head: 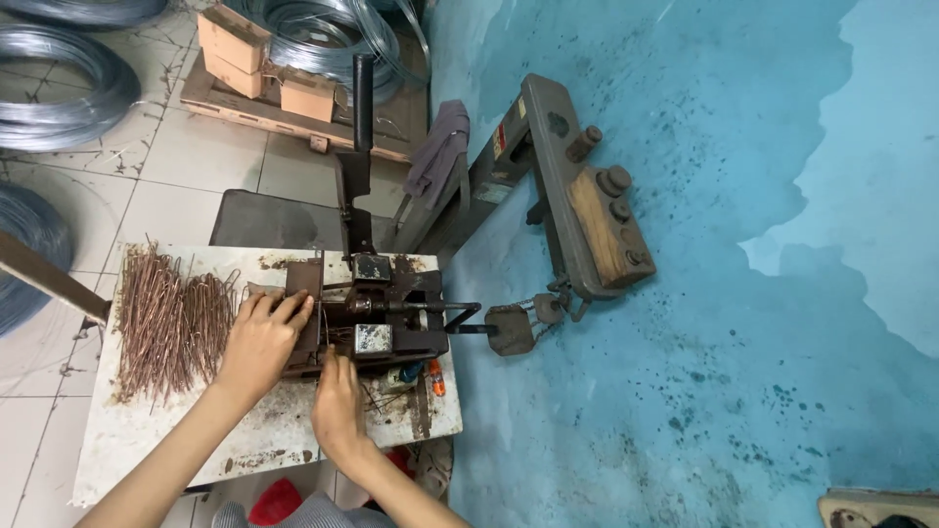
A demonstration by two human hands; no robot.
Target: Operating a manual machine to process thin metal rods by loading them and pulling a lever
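Observation:
A dark metal bending jig with an upright black lever sits on a worn white table. My left hand lies flat on the jig's left block, fingers spread over its top. My right hand rests at the jig's near edge with fingers curled toward its slot; whether it pinches a wire is hidden. A heap of bent copper-coloured wire pieces lies on the table just left of my left hand.
Coils of grey wire lie on the tiled floor at left and back. A wooden pallet with cardboard boxes stands behind. A heavy steel frame with rollers leans against the blue wall at right.

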